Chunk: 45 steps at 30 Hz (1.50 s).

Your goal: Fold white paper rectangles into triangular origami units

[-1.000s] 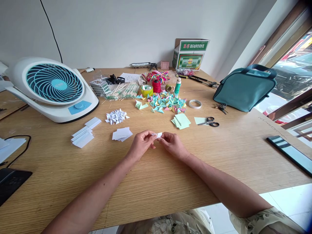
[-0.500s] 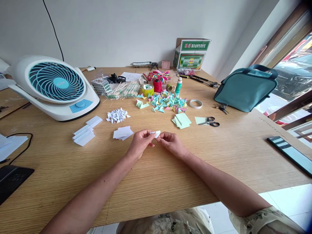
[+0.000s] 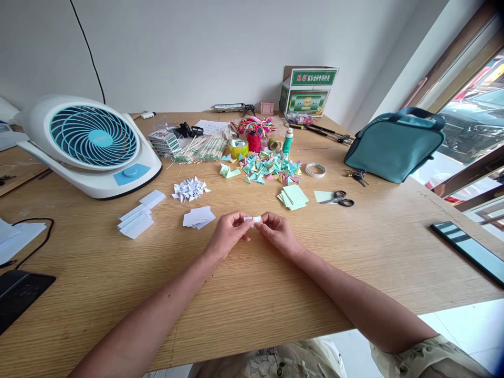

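Note:
Between the fingertips of both hands is a small folded piece of white paper (image 3: 252,219), partly covered by the fingers. My left hand (image 3: 230,232) pinches its left end, and my right hand (image 3: 277,232) grips the right end with thumb and forefinger. Left of my hands lies a small stack of white paper slips (image 3: 198,216). Behind that stack is a heap of folded white paper triangles (image 3: 190,189). More white slips (image 3: 137,219) are spread out farther left. Pale green slips (image 3: 293,197) lie beyond my right hand.
A white fan (image 3: 94,147) stands at the left. Scissors (image 3: 339,198), a tape roll (image 3: 315,169) and colored folded papers (image 3: 271,167) lie ahead. A glue bottle (image 3: 288,140) stands behind them. At the right are a teal bag (image 3: 396,144) and a phone (image 3: 468,252).
The right fingers have shifted up along the paper, which now lies flatter between both hands. The whole view has dipped slightly.

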Available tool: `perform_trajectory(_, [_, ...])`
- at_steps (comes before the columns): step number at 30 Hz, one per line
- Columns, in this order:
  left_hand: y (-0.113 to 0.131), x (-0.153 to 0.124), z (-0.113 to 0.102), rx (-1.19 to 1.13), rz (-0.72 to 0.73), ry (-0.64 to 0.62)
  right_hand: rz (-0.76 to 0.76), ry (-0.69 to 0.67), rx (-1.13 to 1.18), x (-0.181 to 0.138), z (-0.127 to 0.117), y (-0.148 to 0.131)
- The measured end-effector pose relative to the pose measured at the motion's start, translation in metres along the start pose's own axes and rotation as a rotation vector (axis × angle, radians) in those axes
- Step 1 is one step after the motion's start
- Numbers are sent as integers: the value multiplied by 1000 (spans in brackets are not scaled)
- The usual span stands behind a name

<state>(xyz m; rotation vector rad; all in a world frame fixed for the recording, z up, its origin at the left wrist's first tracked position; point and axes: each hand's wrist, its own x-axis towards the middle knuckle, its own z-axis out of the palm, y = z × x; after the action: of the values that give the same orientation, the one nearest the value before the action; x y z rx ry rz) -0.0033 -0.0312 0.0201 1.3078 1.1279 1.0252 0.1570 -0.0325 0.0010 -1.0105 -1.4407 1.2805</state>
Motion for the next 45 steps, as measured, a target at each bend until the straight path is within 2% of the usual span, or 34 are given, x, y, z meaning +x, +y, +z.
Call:
perform_trajectory(4, [-5,0,-1,30,31,-5,10,44,24,0,1,-1])
perform_trajectory(10, [-5,-1,-1,76,72,-17,-13,26,18,-2,-1,0])
perform_trajectory(21, [-10,-7,11,-155,4,39,27,116,159,-2,8,0])
perform_trajectory(27, [-12,-7,9,19,101,79,-3,125,118,-3,8,0])
perform_trajectory(32, [-15,-5,7,78,119,68,-2,123,123,-3,7,2])
perform_trajectory(38, [-7,-4,3,374,345,145,-55,139,77,-3,9,2])
perform_trajectory(45, [-1,-4,-1,559,497,110,-75,155,33,-4,11,1])
